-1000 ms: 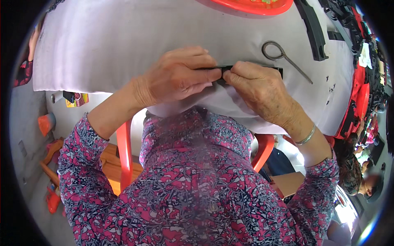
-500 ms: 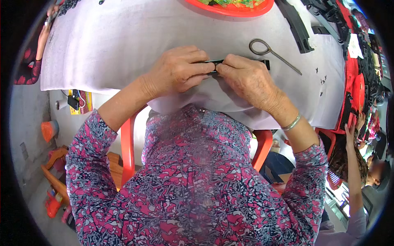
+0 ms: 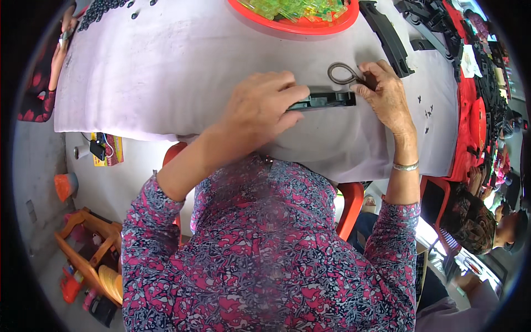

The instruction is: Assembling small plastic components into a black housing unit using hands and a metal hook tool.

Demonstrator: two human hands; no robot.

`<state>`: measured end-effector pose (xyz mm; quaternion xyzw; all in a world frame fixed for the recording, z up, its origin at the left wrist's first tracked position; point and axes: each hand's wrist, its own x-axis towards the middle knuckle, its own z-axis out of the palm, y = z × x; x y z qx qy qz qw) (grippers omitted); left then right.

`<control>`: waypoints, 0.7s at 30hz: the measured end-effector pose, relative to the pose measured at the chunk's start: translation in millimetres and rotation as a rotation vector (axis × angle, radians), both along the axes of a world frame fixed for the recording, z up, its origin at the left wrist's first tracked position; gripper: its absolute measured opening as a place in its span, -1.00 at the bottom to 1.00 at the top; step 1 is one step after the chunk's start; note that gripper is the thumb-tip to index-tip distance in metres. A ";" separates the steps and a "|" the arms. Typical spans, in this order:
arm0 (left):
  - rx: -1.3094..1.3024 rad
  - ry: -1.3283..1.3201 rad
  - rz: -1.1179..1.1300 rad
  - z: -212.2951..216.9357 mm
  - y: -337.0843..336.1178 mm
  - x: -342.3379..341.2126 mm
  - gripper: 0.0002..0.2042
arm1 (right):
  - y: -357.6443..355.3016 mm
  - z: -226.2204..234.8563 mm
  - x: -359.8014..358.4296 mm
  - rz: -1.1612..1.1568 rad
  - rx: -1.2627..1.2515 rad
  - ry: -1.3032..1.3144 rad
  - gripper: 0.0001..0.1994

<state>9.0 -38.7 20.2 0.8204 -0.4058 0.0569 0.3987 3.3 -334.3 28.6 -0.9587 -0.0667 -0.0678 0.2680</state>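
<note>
My left hand, slightly blurred, closes its thumb and fingers round the left end of a narrow black plastic part. That end is hidden by the hand. The part lies crosswise near the table's front edge, its open, hollow side showing. My right hand is over a metal rod with a looped end, just beyond the part's right end. Thumb and forefinger are apart on either side of the rod's stem; the hand hides the rest of the stem.
A red tray of yellow-green clear pieces stands at the back. Long black plastic parts lie right of it. Tiny black bits lie at the right, small dark pieces at the far left. Another person's arm rests at the left edge.
My right hand has left the black plastic part and moved right to the looped rod. My left hand stays at the part's left end. The whole view has shifted slightly.
</note>
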 end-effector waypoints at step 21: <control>0.109 -0.170 0.226 -24.0 -18.3 -25.6 -0.77 | -0.8 18.6 20.8 0.354 1.458 0.378 -0.83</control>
